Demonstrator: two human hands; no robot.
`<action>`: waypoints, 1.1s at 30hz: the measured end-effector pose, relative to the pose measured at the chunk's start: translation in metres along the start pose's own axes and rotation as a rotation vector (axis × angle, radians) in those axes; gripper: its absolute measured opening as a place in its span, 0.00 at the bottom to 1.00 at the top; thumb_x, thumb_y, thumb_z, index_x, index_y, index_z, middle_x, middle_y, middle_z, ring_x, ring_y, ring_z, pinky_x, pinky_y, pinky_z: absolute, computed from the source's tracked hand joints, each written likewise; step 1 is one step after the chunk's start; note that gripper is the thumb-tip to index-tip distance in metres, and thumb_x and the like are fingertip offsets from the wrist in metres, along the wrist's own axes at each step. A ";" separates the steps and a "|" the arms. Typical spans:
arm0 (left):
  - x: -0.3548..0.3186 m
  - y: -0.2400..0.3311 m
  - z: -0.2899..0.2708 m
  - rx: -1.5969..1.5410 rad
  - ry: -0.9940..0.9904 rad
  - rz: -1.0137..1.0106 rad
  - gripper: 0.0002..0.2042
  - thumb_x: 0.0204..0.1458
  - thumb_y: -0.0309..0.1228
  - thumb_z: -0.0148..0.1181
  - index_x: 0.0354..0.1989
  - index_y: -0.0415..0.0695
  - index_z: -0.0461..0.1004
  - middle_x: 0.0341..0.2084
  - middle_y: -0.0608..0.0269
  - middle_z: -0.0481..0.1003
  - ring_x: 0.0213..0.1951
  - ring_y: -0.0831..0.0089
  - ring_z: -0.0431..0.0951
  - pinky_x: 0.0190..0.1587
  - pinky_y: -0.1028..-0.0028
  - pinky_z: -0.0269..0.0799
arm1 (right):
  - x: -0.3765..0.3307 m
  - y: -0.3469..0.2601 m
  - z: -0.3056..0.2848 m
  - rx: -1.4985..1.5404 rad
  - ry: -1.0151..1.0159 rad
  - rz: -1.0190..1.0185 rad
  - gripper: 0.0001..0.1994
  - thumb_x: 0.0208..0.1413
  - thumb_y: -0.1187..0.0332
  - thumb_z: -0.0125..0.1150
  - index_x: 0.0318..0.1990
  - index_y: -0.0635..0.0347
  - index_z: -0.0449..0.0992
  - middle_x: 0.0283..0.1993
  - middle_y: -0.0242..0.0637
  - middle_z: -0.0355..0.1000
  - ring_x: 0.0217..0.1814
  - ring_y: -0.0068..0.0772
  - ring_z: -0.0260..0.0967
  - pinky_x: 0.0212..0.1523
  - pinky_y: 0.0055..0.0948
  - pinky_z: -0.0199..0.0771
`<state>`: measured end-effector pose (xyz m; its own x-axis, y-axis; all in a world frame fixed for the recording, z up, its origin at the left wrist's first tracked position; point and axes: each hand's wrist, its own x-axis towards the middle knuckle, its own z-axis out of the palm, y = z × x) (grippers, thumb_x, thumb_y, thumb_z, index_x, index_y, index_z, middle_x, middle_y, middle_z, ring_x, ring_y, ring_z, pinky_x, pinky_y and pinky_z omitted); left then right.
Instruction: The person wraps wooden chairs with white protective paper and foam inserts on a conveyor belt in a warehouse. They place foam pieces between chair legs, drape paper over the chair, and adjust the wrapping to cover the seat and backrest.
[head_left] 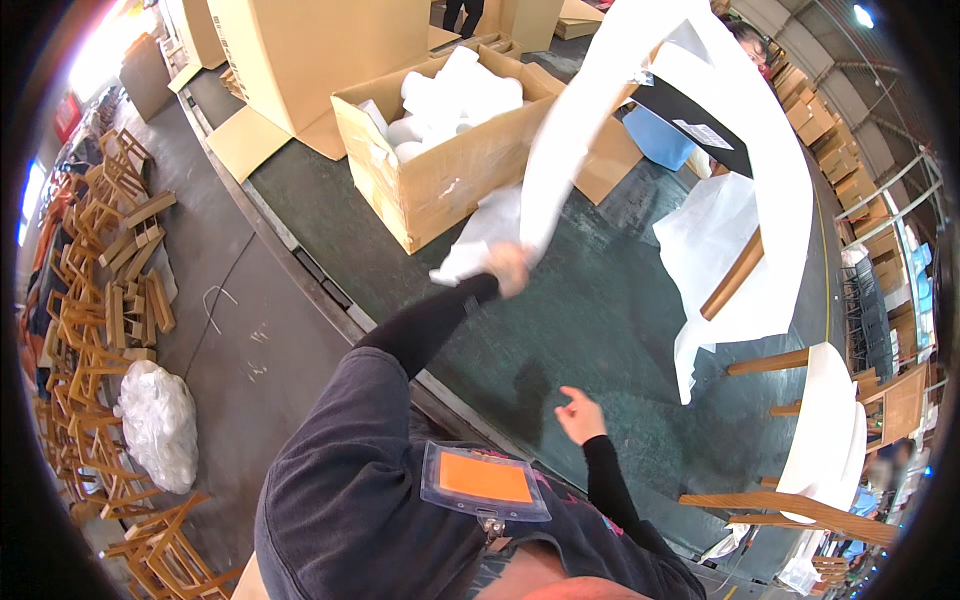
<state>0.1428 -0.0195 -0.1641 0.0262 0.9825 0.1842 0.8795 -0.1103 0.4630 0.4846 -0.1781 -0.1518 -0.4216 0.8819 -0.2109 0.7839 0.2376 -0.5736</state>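
My left hand is closed on the lower end of a long white packing sheet, which looks like thin foam. From there the sheet rises and arches over a chair's black seat underside, then hangs down at the right. A wooden leg sticks out beneath it. My right hand hovers low over the dark green work surface, nothing in it, index finger extended and the other fingers partly curled. The sheet hides most of the chair.
Ahead, a cardboard box holds white foam rolls, beside a taller carton. A white chair with wooden legs lies at right. Chair frames and a plastic bundle stand left. Another person is partly hidden behind the sheet.
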 end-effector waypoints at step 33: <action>-0.096 -0.122 -0.034 0.291 -0.277 -0.142 0.40 0.37 0.37 0.68 0.64 0.44 0.61 0.46 0.51 0.67 0.51 0.53 0.70 0.48 0.55 0.68 | 0.456 -0.355 -0.153 -0.951 0.263 -0.693 0.37 0.36 0.60 0.77 0.60 0.37 0.71 0.57 0.33 0.69 0.61 0.33 0.66 0.53 0.40 0.71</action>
<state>0.0170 -0.1058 -0.2092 -0.0128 0.9924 -0.1223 0.9800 0.0367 0.1953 0.0840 0.2018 0.0764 -0.8669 0.4778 0.1423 0.4964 0.8010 0.3347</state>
